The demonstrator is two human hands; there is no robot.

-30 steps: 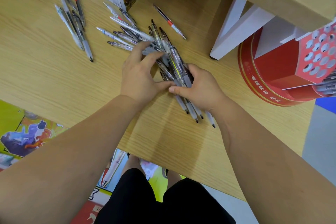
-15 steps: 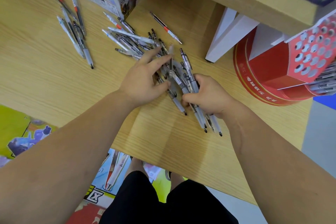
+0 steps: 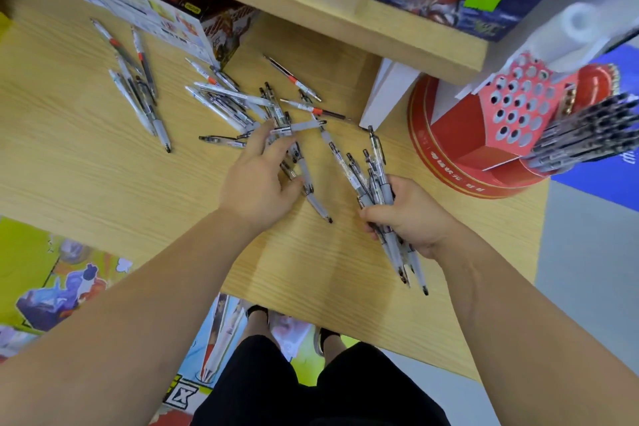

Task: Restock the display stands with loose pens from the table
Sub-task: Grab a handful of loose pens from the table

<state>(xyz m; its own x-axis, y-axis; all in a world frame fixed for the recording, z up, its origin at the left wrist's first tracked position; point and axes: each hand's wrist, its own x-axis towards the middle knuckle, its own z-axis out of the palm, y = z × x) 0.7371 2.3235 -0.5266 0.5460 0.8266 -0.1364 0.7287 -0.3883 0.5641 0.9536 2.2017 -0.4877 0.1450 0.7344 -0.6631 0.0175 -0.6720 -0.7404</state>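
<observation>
In the head view I see the right hand point(image 3: 411, 218) gripping a bundle of grey-and-clear plastic pens point(image 3: 371, 180). The left hand point(image 3: 261, 180) rests flat, fingers straight, on loose grey pens point(image 3: 224, 104) scattered on the light wooden table point(image 3: 86, 176), near the round red display stand point(image 3: 463, 138).

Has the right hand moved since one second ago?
Yes. The right hand, gripping a bundle of pens, has moved right, nearer the red display stand.

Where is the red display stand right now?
Head view, right side: the red display stand sits at the right end of the table, under the wooden shelf, just beyond the right hand gripping a bundle of pens.
</observation>
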